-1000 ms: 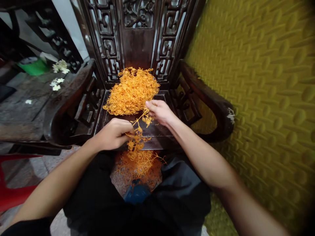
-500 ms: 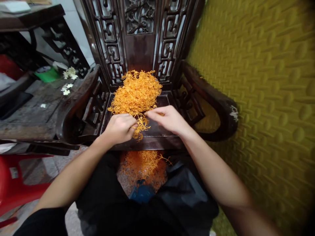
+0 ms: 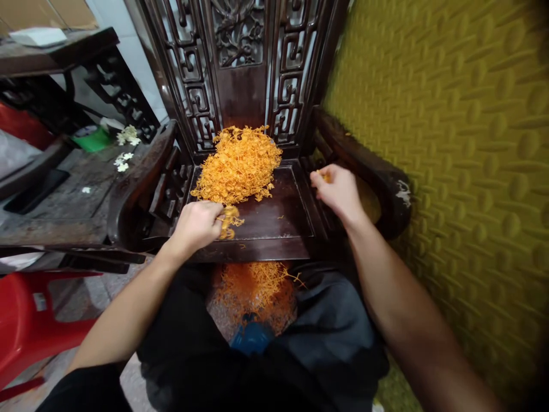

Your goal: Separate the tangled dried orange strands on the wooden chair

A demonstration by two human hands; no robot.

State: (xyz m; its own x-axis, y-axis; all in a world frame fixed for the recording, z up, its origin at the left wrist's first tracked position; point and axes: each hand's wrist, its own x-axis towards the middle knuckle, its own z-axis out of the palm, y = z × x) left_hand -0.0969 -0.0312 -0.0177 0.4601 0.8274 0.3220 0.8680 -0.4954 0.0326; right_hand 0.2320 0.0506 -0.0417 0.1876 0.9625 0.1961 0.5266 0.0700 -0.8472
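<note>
Chair seat (image 3: 274, 214): two orange heaps (image 3: 239, 165).

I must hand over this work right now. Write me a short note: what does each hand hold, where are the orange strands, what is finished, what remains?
Left hand: closed on a small clump of orange strands at the front of the chair seat.
Right hand: by the right armrest, pinching a tiny orange bit.
Big pile: at the back of the seat, still to go through.
Lower heap: below the seat edge, between the knees; this part looks done.
</note>
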